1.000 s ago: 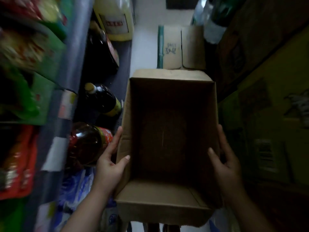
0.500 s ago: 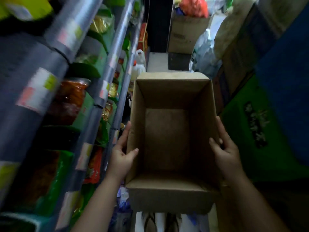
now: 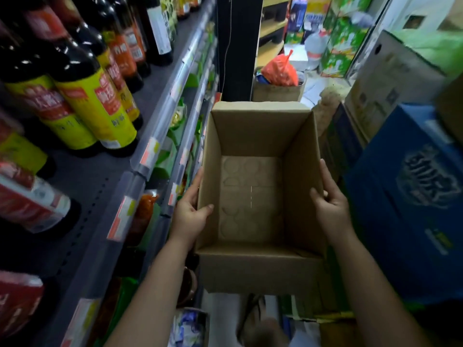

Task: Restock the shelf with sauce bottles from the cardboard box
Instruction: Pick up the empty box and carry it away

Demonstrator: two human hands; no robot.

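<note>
I hold an open brown cardboard box (image 3: 260,269) in front of me, above the aisle floor. Nothing lies inside it; round bottle marks show on its bottom. My left hand (image 3: 191,214) grips its left wall, thumb inside. My right hand (image 3: 330,201) grips its right wall, thumb inside. On the left, the shelf (image 3: 105,186) carries dark sauce bottles with yellow labels (image 3: 97,103), orange-labelled ones (image 3: 125,53) behind them and red-labelled ones (image 3: 27,199) nearer me.
Lower shelves with green packets (image 3: 172,136) run along the left. A blue carton (image 3: 411,204) and a white carton (image 3: 390,78) are stacked on the right. Ahead stand a black post (image 3: 238,46) and a box holding an orange bag (image 3: 279,71).
The box has been lifted from near the floor up to the level of the sauce shelf. My view rose with it. Both hands keep the same grip.
</note>
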